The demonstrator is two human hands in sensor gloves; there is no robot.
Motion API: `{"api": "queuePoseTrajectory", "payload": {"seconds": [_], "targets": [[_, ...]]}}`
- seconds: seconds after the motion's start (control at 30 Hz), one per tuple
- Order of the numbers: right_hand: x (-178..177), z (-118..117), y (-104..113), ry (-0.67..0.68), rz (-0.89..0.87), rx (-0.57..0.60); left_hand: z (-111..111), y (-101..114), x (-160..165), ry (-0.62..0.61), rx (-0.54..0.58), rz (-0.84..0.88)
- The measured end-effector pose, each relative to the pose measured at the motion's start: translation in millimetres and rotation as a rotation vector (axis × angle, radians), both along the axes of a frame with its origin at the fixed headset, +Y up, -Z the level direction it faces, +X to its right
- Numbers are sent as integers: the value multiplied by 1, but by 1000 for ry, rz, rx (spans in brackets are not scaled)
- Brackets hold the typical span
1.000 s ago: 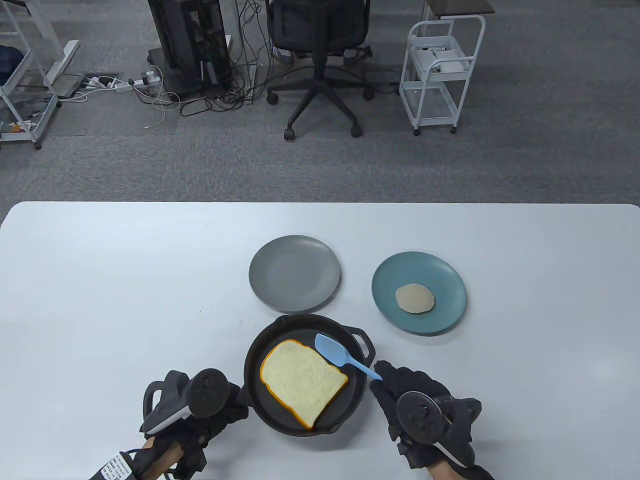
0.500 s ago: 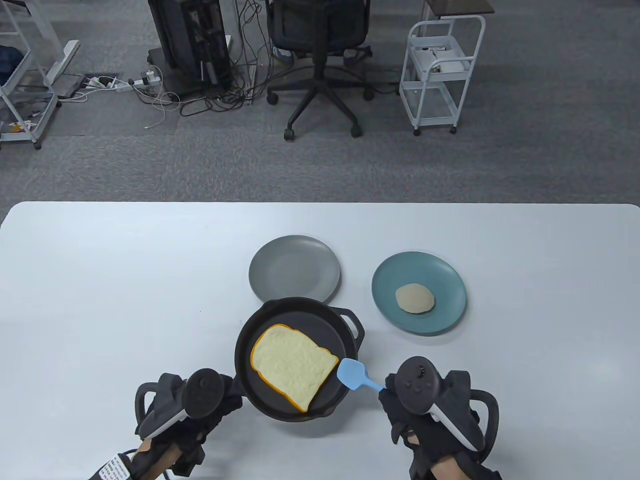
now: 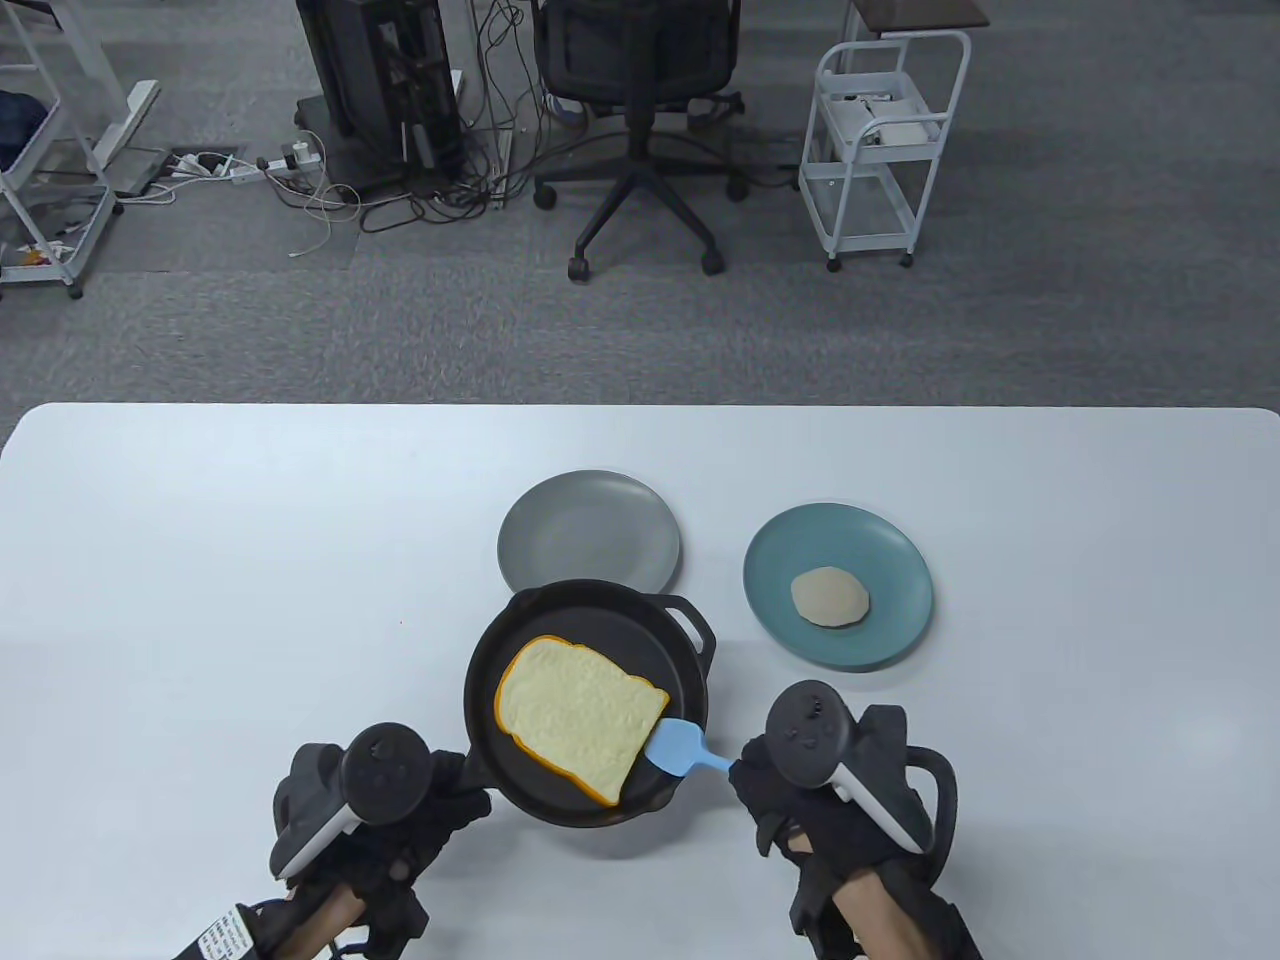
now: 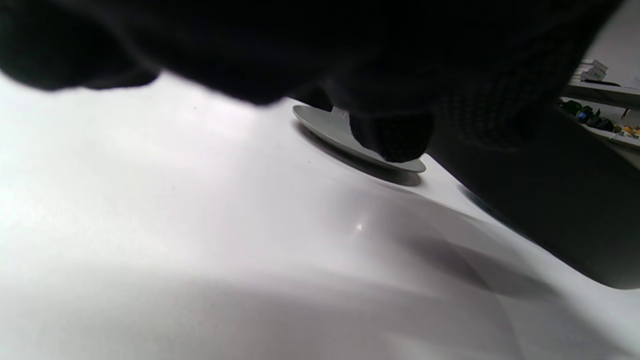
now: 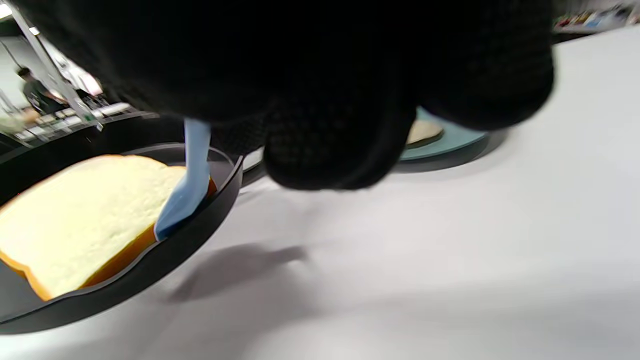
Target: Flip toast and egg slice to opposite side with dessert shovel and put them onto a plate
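A slice of toast (image 3: 578, 715) lies pale side up in the black pan (image 3: 640, 620). My left hand (image 3: 440, 800) grips the pan's handle at its near left. The right wrist view shows the pan (image 5: 150, 270) raised off the table, with a shadow beneath it. My right hand (image 3: 790, 810) holds the handle of the blue dessert shovel (image 3: 680, 748). Its blade (image 5: 187, 195) meets the toast's (image 5: 85, 210) right edge inside the pan rim. The egg slice (image 3: 830, 598) lies on the teal plate (image 3: 880, 640). Behind the pan, a grey plate (image 3: 588, 530) has nothing on it.
In the table view the pan's far rim overlaps the grey plate's near edge. The left wrist view shows the grey plate (image 4: 350, 142) past my fingers (image 4: 390, 135). An office chair (image 3: 640, 100) and a white cart (image 3: 885, 150) stand on the floor beyond the table.
The pan has shifted left and away, toward the grey plate. The shovel came from above the pan's far right down to the toast's right edge.
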State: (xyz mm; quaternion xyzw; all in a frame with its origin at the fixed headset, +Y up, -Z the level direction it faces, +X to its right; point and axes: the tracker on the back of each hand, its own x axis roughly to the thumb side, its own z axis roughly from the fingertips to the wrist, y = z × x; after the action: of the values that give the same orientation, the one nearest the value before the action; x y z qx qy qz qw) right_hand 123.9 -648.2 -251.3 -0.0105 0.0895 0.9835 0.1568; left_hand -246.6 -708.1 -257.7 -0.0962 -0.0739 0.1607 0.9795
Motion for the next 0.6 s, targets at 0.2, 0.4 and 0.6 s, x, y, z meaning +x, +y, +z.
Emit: {"api": "queuePoseTrajectory", "payload": {"seconds": [0.2, 0.4, 0.6], "targets": [[21, -6, -36, -30, -290, -34, 0, -6, 2, 4, -34, 10], [27, -9, -46, -77, -493, -77, -1, -8, 4, -14, -15, -2], [15, -6, -42, -56, -448, -79, 5, -8, 15, -71, 22, -83]]}}
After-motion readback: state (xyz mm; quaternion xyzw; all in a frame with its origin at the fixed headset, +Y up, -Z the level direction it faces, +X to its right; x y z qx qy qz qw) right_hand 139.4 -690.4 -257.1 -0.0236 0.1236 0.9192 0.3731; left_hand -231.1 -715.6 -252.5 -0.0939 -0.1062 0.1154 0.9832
